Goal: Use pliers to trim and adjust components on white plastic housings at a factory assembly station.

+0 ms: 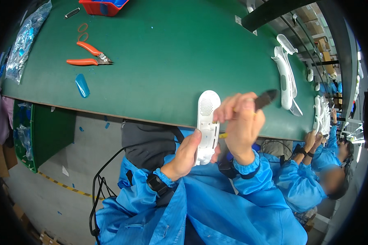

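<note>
In my left hand [184,157] I hold an elongated white plastic housing [207,132] near the front edge of the green table. Its rounded upper end has a grille of small holes, with slots further down. My thumb lies along its left side. My right hand [241,124] is closed around a slim tool with a yellow shaft and a broad dark end [267,99]; its exact kind is unclear. The right fingertips are at the housing's right edge, and the shaft's lower end shows beside it.
Orange-handled cutting pliers [92,56], a blue plastic piece [82,85], rubber bands [82,32] and a red bin [104,7] are on the table. White parts [287,77] lie to the right, beneath a black post [274,14]. Co-workers [302,179] sit at the right.
</note>
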The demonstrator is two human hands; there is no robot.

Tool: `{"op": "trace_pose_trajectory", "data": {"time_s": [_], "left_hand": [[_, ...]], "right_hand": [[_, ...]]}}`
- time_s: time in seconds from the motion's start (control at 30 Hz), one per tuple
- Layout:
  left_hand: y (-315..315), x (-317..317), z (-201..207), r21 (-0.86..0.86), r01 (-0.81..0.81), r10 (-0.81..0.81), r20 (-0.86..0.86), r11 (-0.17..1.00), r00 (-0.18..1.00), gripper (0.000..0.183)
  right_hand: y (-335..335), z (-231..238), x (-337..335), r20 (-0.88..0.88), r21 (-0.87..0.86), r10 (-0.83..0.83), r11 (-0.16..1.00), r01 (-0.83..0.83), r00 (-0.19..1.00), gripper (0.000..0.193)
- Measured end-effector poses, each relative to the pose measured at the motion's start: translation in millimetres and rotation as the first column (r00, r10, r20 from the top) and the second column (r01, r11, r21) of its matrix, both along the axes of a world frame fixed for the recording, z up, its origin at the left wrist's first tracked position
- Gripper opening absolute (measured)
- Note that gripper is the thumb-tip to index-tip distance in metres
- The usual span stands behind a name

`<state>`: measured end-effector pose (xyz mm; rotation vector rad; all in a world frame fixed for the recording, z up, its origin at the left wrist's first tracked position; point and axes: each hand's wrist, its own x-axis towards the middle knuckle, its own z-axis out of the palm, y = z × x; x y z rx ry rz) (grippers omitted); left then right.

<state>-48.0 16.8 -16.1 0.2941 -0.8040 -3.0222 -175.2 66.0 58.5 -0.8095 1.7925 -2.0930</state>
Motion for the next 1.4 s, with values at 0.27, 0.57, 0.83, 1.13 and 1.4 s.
{"op": "trace_pose_trajectory", "data": {"time_s": [0.27,0.57,0.83,1.13,1.4], "left_hand": [[7,0,-6,0.009,0.042,-0.042,0.006,0.999,0.999,0.070],[2,35,7,-0.573,0.208,-0.196,0.084,0.793,0.977,0.027],[4,15,21,-0.667,-0.001,0.108,0.119,0.745,0.987,0.016],[5,9,22,-0.657,-0.112,0.263,0.136,0.745,0.955,0.015],[5,9,24,-0.651,-0.089,0.256,0.166,0.754,0.952,0.016]], "right_hand": [[8,-17,-3,-0.055,0.115,-0.028,0.993,0.035,0.998,0.024],[5,-17,-13,0.045,-0.095,0.000,0.995,0.005,0.999,0.023],[2,19,-10,0.073,-0.160,0.105,0.983,-0.092,0.992,0.028],[8,5,7,0.078,-0.065,0.171,0.984,-0.166,0.982,0.027],[6,5,10,0.094,-0.085,0.175,0.982,-0.168,0.980,0.026]]}}
